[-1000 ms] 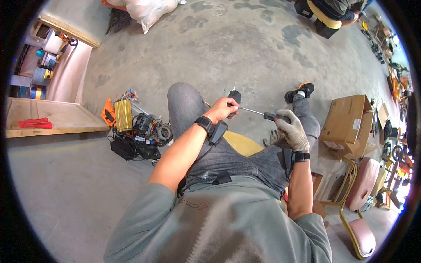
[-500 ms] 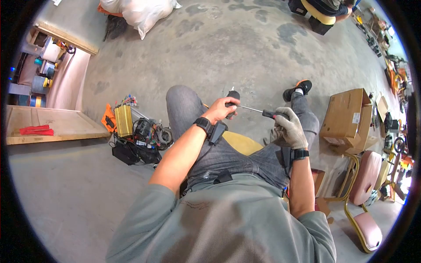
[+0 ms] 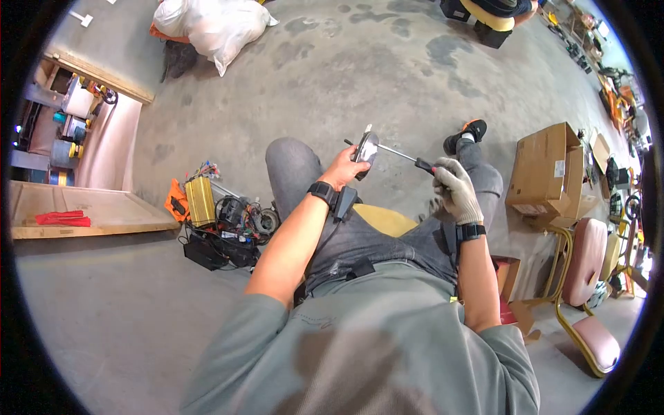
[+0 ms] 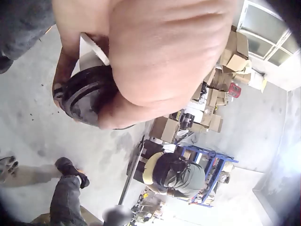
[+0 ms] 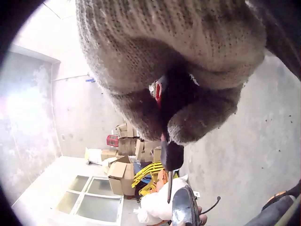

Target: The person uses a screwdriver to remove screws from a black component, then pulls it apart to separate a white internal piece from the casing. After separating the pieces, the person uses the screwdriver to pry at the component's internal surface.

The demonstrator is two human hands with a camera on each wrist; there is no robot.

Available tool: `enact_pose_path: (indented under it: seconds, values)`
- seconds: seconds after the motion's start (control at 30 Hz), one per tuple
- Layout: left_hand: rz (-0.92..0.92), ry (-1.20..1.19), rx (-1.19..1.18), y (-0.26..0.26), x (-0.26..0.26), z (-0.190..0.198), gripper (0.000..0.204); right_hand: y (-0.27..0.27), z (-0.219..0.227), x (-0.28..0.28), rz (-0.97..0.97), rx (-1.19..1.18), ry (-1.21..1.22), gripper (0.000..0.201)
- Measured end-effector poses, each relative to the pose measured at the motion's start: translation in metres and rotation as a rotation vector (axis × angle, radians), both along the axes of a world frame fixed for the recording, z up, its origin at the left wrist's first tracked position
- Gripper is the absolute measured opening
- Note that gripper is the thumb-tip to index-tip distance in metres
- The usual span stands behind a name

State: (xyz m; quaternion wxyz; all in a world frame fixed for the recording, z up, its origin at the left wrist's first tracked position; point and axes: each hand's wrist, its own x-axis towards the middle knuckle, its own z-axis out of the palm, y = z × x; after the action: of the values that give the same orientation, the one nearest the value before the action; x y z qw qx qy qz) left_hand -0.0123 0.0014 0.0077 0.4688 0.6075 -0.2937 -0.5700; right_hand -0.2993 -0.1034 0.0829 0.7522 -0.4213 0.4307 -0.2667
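Note:
My bare left hand (image 3: 340, 171) holds a round black housing (image 3: 366, 155) by its edge, in front of my left knee. The housing has a shiny face, a pale tip at its top end and a short black cable. In the left wrist view its ridged dark back (image 4: 89, 96) shows between thumb and fingers. My gloved right hand (image 3: 458, 194) grips the handle of a screwdriver (image 3: 424, 164), black with red. Its metal shaft points left and overlaps the housing's edge in the head view. In the right wrist view the tip lies close to the shiny face (image 5: 182, 207).
On the floor to the left lie a gold-coloured metal box (image 3: 200, 202) and tangled wiring (image 3: 238, 225). A wooden board (image 3: 104, 207) bears red gloves. To the right stand a cardboard box (image 3: 543, 169) and a pink chair (image 3: 583, 266). White sacks (image 3: 221, 31) and another person (image 4: 183, 174) are further off.
My left hand has turned the housing so that its shiny face now shows. The right hand keeps its grip on the screwdriver. The head view has shifted slightly.

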Motion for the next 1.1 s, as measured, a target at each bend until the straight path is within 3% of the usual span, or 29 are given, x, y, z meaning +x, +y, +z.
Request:
enact_pose_path:
  seconds: [0.23, 0.3, 0.43, 0.6, 1.1]
  values:
    - [-0.019, -0.066, -0.030, -0.003, 0.005, -0.017, 0.057, 0.007, -0.001, 0.005, 0.003, -0.029, -0.002, 0.035]
    - [0.054, 0.077, 0.057, -0.001, -0.001, -0.008, 0.056, 0.009, 0.000, 0.006, 0.016, -0.038, -0.002, 0.035]
    - [-0.004, 0.093, -0.004, 0.000, -0.001, -0.004, 0.056, 0.010, -0.003, 0.006, 0.037, -0.046, 0.000, 0.034]
    - [-0.147, -0.207, 0.017, -0.002, 0.005, -0.015, 0.049, 0.012, -0.001, 0.009, 0.047, -0.054, 0.013, 0.036]
    - [-0.158, -0.293, 0.013, 0.000, -0.002, -0.004, 0.047, 0.014, -0.006, 0.011, 0.079, -0.068, 0.039, 0.037]
